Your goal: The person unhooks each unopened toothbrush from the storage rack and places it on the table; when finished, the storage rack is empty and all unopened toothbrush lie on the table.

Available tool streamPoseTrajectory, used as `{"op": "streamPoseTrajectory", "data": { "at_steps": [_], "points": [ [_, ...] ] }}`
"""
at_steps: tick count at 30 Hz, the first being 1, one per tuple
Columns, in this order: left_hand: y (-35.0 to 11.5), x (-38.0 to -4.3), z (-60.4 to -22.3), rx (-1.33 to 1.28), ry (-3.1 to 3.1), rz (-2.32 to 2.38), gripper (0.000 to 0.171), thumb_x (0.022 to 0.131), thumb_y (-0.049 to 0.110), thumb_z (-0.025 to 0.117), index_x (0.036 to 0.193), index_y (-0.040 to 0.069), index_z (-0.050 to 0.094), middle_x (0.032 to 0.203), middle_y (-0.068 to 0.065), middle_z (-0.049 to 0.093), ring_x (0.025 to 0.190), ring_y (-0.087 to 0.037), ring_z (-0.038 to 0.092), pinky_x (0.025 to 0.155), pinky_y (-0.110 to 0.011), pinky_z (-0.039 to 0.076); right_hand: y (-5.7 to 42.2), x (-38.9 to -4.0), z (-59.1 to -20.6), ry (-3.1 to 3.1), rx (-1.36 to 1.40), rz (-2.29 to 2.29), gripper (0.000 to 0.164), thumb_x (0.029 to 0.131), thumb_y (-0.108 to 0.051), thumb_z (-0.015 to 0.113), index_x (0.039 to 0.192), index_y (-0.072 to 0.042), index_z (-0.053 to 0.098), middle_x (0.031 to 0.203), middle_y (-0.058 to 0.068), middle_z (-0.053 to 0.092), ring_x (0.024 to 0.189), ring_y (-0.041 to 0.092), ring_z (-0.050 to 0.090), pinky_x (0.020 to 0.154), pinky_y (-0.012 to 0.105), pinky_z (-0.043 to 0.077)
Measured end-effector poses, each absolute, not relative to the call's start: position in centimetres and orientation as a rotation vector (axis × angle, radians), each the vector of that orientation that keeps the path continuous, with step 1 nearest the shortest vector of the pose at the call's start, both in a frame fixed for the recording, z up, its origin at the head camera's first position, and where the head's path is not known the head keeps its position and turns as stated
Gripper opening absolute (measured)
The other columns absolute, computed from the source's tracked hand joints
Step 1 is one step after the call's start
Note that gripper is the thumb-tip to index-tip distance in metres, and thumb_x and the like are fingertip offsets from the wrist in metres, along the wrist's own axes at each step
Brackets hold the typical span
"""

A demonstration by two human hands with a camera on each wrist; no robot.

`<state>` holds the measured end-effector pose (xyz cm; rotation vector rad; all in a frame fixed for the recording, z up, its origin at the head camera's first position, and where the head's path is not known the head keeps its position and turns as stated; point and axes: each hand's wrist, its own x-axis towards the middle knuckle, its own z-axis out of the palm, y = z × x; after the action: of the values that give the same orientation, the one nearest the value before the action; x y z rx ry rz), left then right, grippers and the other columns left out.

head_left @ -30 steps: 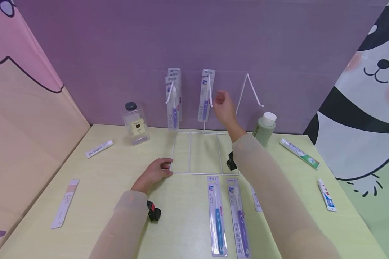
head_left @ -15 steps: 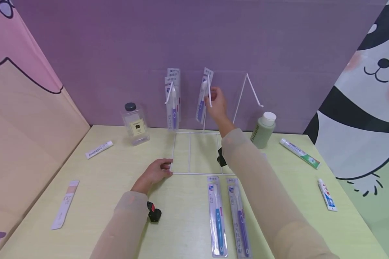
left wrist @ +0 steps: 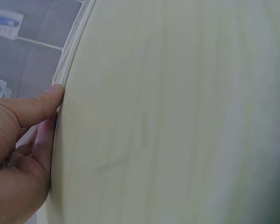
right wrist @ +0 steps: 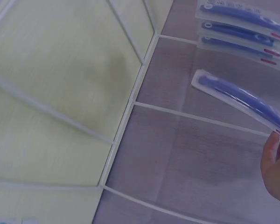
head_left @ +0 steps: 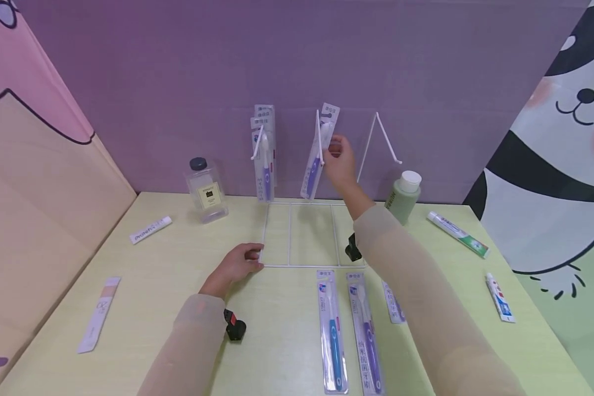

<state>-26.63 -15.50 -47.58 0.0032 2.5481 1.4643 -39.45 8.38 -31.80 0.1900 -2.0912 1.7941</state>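
Toothbrush pack is pinched by the right hand, tilted behind the middle hook; whether it hangs there cannot be told. The white wire rack is gripped at its near left corner by the left hand.

This looks like a small staged corner with a shop-like display, shown by a purple cloth wall behind the far edge of a pale wood-grain table, a pink-and-peach cartoon cloth past its left edge, a black-and-white panda-print cloth past its right, and a white wire rack hung with clear-packed purple toothbrushes.
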Motion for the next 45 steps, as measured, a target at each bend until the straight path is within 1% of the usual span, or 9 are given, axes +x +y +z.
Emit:
{"op": "streamPoseTrajectory", "data": {
  "at_steps": [4,8,11,17,25,31,38,41,45],
  "points": [
    [-15.6,-26.6,-47.4,0.019,2.558,1.45,0.05,0.079,0.002,0.068,0.125,0.006,0.052,0.105,-0.009,0.055,0.096,-0.024,0.05,0.085,-0.038,0.038,9.7,-37.7,-32.0,-2.105,0.255,1.944,0.032,0.085,0.003,0.055,0.116,-0.004,0.048,0.094,0.013,0.054,0.079,0.021,0.054,0.067,0.042,0.051],
    [-15.6,-26.5,-47.3,0.042,2.558,1.461,0.05,0.078,0.0,0.067,0.125,0.004,0.051,0.105,-0.01,0.055,0.096,-0.025,0.05,0.085,-0.038,0.038,10.5,-35.1,-32.6,-2.144,0.287,2.128,0.038,0.084,0.008,0.054,0.119,-0.003,0.045,0.1,0.017,0.055,0.079,0.024,0.057,0.062,0.039,0.052],
    [-15.6,-26.6,-47.3,0.052,2.555,1.475,0.05,0.078,0.0,0.067,0.125,0.003,0.051,0.104,-0.011,0.056,0.096,-0.025,0.05,0.084,-0.038,0.039,10.8,-32.9,-33.5,-2.208,0.302,2.246,0.04,0.085,0.008,0.052,0.123,-0.002,0.042,0.102,0.019,0.055,0.078,0.026,0.058,0.062,0.04,0.052],
    [-15.5,-26.7,-47.4,0.048,2.554,1.478,0.05,0.078,-0.001,0.067,0.125,0.002,0.051,0.105,-0.012,0.056,0.097,-0.025,0.05,0.084,-0.037,0.038,10.7,-28.1,-36.9,-2.395,0.238,2.447,0.041,0.085,0.007,0.051,0.122,-0.003,0.039,0.095,0.017,0.056,0.072,0.024,0.058,0.061,0.04,0.051],
    [-15.4,-26.6,-47.5,0.06,2.536,1.472,0.05,0.079,0.001,0.067,0.126,0.002,0.05,0.107,-0.012,0.056,0.098,-0.025,0.05,0.085,-0.038,0.038,10.3,-22.7,-42.0,-2.701,0.135,2.502,0.051,0.083,0.008,0.054,0.128,-0.001,0.031,0.087,0.016,0.053,0.069,0.023,0.057,0.059,0.037,0.051],
    [-15.6,-26.8,-47.3,0.047,2.545,1.46,0.05,0.079,0.002,0.067,0.127,0.005,0.05,0.107,-0.011,0.055,0.099,-0.024,0.049,0.086,-0.037,0.038,10.0,-21.0,-43.5,-2.925,0.237,2.301,0.056,0.08,0.007,0.059,0.127,0.001,0.03,0.079,0.016,0.053,0.063,0.025,0.058,0.058,0.037,0.052],
    [-15.6,-26.7,-47.1,0.081,2.533,1.451,0.05,0.081,0.002,0.066,0.127,0.001,0.048,0.11,-0.014,0.054,0.101,-0.027,0.049,0.085,-0.038,0.038,9.5,-19.9,-44.0,-3.091,0.228,2.141,0.055,0.078,0.009,0.06,0.124,0.004,0.031,0.074,0.02,0.059,0.056,0.028,0.061,0.055,0.034,0.052],
    [-15.6,-26.8,-47.2,0.073,2.541,1.447,0.049,0.08,0.003,0.066,0.127,0.002,0.049,0.11,-0.013,0.054,0.101,-0.025,0.049,0.085,-0.037,0.038,9.6,-19.7,-43.9,-3.153,0.217,2.045,0.055,0.078,0.007,0.062,0.124,0.006,0.031,0.069,0.019,0.06,0.054,0.028,0.061,0.053,0.033,0.051],
    [-15.5,-26.8,-47.4,0.063,2.539,1.452,0.05,0.08,0.002,0.067,0.126,0.003,0.05,0.109,-0.012,0.054,0.101,-0.025,0.049,0.085,-0.037,0.039,10.6,-19.9,-42.7,-3.263,0.308,1.884,0.052,0.081,0.0,0.062,0.125,0.009,0.036,0.066,0.018,0.061,0.055,0.028,0.062,0.051,0.034,0.051]
  ]
}}
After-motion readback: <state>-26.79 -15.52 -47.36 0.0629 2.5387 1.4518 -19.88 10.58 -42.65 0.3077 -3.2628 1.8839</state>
